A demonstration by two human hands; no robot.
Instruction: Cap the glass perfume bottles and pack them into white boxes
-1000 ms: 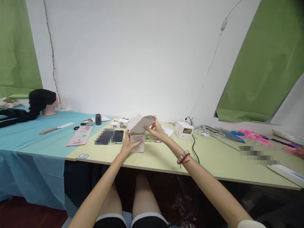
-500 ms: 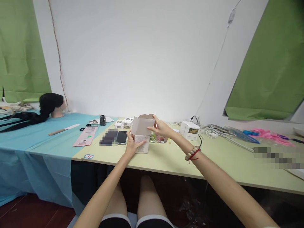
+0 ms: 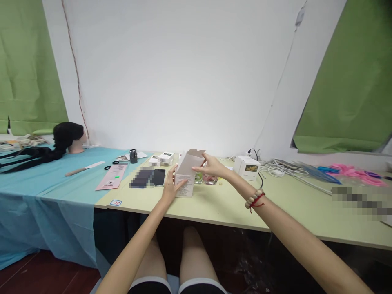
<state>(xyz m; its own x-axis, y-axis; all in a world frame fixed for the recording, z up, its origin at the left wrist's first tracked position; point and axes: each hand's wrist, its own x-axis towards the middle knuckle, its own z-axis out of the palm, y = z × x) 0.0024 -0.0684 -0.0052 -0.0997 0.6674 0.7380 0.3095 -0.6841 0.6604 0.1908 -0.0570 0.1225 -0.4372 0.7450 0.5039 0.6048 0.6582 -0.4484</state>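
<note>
A white cardboard box (image 3: 184,190) with small print on its near side stands upright near the table's front edge, its top flaps raised. My left hand (image 3: 170,188) wraps round the box's left side, the thumb lying across the printed face. With thumb and fingers, my right hand (image 3: 211,165) pinches the raised flap (image 3: 189,163) at its right edge. The inside of the box is hidden. Just behind it, partly covered, are clear packs with green (image 3: 198,177) and pink (image 3: 210,179) contents.
Left of the box lies a smartphone (image 3: 159,177), with small white boxes (image 3: 166,158) behind. Another white box (image 3: 246,168) and coiled cables (image 3: 277,169) are at right. A knife (image 3: 85,168), a pink packet (image 3: 112,177) and a mannequin head (image 3: 75,143) are at left.
The raised flap has tilted down and back to the right, with my right hand still on it. My left hand keeps its hold on the box. The view has shifted slightly.
</note>
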